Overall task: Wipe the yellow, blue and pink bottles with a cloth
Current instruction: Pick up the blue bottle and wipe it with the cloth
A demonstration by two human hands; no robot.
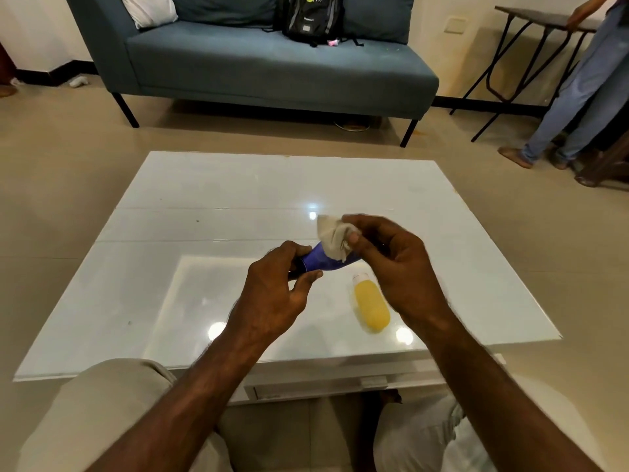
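My left hand [277, 284] grips the near end of a blue bottle [321, 260], held on its side above the white table [170, 267]. My right hand [398, 267] pinches a crumpled beige cloth [333, 236] and presses it against the top of the blue bottle's far end. A yellow bottle [371, 306] with a white cap lies flat on the table, just under and beside my right wrist. No pink bottle shows in this view; my hands may hide part of the table.
A blue-grey sofa [272, 66] with a black backpack [311, 18] stands beyond the table. At the far right a person in jeans [575, 93] stands by a dark folding table [531, 39]. My knees sit under the table's near edge.
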